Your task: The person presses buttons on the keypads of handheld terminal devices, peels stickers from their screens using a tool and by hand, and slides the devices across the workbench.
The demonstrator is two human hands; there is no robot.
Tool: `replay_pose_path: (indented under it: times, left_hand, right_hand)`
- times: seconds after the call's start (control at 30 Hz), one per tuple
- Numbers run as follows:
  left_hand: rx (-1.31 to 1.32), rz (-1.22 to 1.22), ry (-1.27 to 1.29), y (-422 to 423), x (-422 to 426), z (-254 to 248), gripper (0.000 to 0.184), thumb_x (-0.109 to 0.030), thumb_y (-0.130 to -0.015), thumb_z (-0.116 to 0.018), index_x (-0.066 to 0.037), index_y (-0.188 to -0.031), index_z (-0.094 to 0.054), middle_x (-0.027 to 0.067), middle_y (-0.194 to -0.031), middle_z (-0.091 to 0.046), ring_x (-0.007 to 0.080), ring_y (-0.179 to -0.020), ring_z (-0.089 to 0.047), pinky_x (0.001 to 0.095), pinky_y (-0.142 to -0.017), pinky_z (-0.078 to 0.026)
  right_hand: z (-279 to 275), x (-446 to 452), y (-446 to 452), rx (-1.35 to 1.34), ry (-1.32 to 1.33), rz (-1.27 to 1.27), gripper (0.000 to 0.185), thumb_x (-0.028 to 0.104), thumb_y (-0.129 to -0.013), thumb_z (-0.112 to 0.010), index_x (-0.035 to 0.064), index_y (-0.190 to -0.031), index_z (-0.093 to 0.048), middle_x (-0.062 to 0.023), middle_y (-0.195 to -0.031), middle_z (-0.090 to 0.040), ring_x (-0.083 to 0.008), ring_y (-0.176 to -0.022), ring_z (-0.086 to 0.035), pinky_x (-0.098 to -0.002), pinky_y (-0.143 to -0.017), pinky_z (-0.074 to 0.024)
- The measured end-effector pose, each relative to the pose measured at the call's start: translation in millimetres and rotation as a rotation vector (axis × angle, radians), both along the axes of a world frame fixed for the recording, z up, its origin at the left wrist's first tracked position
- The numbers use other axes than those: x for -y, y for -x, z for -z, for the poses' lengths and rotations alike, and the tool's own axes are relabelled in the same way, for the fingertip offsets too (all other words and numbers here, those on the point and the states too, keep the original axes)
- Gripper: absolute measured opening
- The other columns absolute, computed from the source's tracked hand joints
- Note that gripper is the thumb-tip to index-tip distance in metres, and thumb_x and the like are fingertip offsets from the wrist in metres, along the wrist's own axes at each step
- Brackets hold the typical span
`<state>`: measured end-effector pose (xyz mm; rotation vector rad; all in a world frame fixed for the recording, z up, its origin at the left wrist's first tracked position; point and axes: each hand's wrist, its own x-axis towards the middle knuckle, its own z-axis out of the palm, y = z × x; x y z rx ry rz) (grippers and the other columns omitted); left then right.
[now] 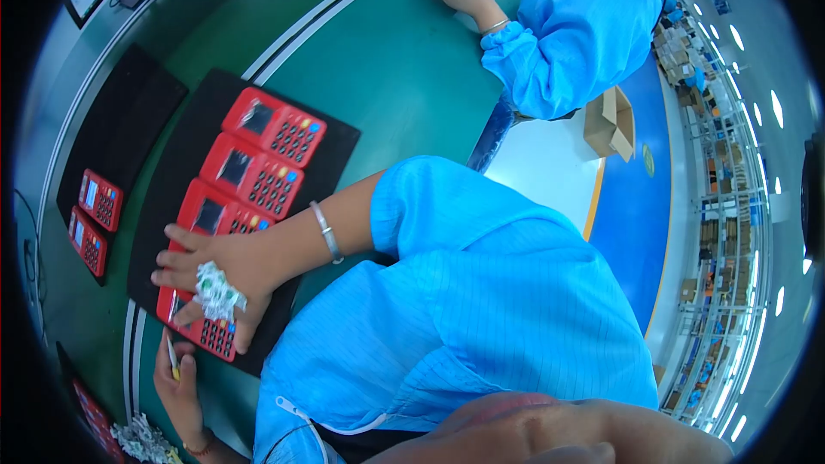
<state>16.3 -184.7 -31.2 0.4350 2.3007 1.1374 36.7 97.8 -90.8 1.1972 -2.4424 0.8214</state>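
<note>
While my right hand (236, 259) lies with its fingers spread open over the row's red plastic terminal with small black keys (215, 337), my left hand (178, 385) closes its fingers on a slim white and yellow tool (174, 361), just beside that terminal's edge. Perhaps the flat hand serves to keep it from sliding, so the other hand is free for the tool. On the back of my right hand sit crumpled white scraps with green marks (217, 294), maybe put there for easy reach. This terminal lies at the left end of the row, on a wide black mat (183, 148), which I think protects the cases. Its keys look neat and evenly lined; my fingers partly cover its upper face. Farther off, two other red terminals (102, 201) rest on another black mat (133, 107).
</note>
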Motion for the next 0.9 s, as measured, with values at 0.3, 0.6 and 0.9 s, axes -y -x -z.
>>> replay_pose_path:
  times: [0.3, 0.6, 0.9]
  left_hand:
    - [0.310, 0.160, -0.308, 4.4, -128.1, 5.4, 0.065, -0.008, -0.090, -0.060, 0.001, -0.152, -0.041, 0.0077, -0.117, -0.067, -0.0003, -0.055, -0.042, 0.0166, -0.044, -0.031]
    - [0.448, 0.384, -0.545, 14.2, -218.4, 29.3, 0.057, -0.012, -0.092, -0.062, -0.008, -0.148, -0.048, 0.0072, -0.136, -0.061, 0.0069, -0.074, -0.057, 0.0231, -0.058, -0.047]
    - [-0.948, -0.235, -0.124, 90.6, -49.5, 42.0, 0.035, -0.012, -0.089, -0.063, -0.010, -0.124, -0.063, 0.0123, -0.125, -0.062, 0.0316, -0.114, -0.062, 0.0402, -0.099, -0.050]
  right_hand:
    - [-44.8, -145.7, -59.0, 0.052, -0.185, 0.197, 0.091, 0.076, -0.070, -0.074, 0.0221, -0.142, -0.059, -0.0257, -0.155, -0.038, -0.0469, -0.143, -0.036, -0.0671, -0.117, -0.0184]
    - [-117.7, -226.6, -35.6, 0.478, -0.395, 0.554, 0.067, 0.050, -0.083, -0.078, 0.0185, -0.140, -0.061, -0.0230, -0.160, -0.034, -0.0420, -0.148, -0.034, -0.0521, -0.119, -0.0299]
    - [-33.4, -165.0, 152.8, 0.512, -0.106, 0.860, 0.096, 0.072, -0.088, -0.058, 0.0059, -0.155, -0.037, -0.0241, -0.158, -0.038, -0.0373, -0.149, -0.034, -0.0419, -0.120, -0.0288]
